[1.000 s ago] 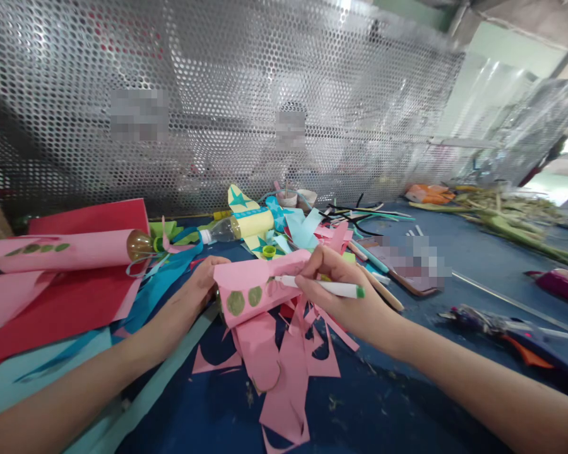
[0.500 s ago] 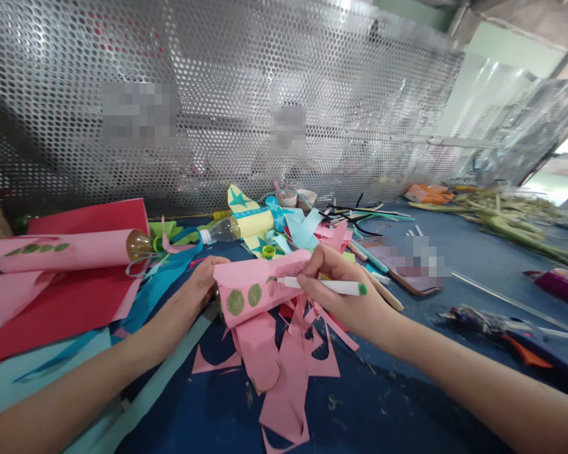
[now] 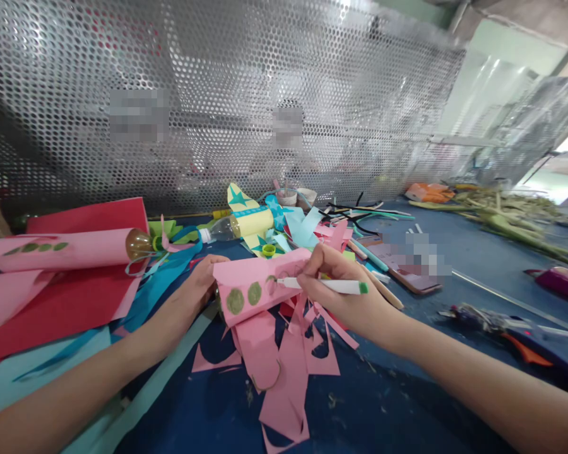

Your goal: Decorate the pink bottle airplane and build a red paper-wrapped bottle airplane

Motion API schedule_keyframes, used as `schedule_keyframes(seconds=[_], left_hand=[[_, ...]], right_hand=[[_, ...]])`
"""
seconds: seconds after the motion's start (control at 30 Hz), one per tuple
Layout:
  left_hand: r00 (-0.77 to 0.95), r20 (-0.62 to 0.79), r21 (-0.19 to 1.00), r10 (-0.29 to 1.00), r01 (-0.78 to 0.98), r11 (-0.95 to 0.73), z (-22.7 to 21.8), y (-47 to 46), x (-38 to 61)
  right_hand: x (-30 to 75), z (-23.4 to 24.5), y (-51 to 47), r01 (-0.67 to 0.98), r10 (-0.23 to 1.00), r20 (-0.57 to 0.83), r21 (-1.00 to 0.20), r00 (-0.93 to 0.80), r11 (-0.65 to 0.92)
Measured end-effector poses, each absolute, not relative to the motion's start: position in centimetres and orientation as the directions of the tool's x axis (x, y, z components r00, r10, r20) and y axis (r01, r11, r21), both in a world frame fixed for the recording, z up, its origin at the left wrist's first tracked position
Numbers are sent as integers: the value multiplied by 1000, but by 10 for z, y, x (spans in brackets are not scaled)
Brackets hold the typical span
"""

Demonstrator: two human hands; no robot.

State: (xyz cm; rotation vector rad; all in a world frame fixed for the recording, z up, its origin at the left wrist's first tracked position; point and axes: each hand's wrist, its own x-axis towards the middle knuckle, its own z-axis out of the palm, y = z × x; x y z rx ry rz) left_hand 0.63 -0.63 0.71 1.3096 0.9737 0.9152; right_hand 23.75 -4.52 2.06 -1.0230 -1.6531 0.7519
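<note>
My left hand (image 3: pixel 203 277) grips the left end of a bottle wrapped in pink paper (image 3: pixel 246 272); a sliver of its clear side shows by the fingers. My right hand (image 3: pixel 336 274) pinches a white marker (image 3: pixel 345 287) with a green end, its tip on the pink paper. Two filled green circles (image 3: pixel 235 301) stand there, with a third, mostly outlined, at the tip. A rounded pink paper piece (image 3: pixel 260 353) hangs below the bottle. Pink paper scraps (image 3: pixel 284 403) lie beneath and in front.
Left lies another pink-wrapped bottle (image 3: pixel 85 249) on red paper (image 3: pixel 89 293). Behind are a yellow-wrapped bottle (image 3: pixel 255 222) with blue stars and white cups (image 3: pixel 307 198). To the right are a phone (image 3: pixel 400 265), a glue gun (image 3: pixel 525 340) and a purple object (image 3: pixel 561 284). A perforated metal sheet (image 3: pixel 227 82) stands behind.
The marker tip has shifted very slightly along the third circle, which shows a bit more green line. Both hands keep their holds, and the bottle stays almost in place.
</note>
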Motion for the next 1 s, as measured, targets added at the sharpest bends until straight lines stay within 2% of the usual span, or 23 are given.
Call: schedule_keyframes(seconds=[0.5, 0.7, 1.0], left_hand=[[341, -28, 999, 940, -21, 37, 5, -5, 6], [347, -60, 996, 936, -41, 80, 7, -6, 7], [317, -50, 999, 947, -1, 53, 10, -8, 9]], right_hand=[[238, 20, -45, 267, 901, 412, -860, -137, 434], [238, 21, -46, 274, 907, 399, -865, -134, 421], [237, 21, -47, 249, 893, 424, -858, -149, 449]])
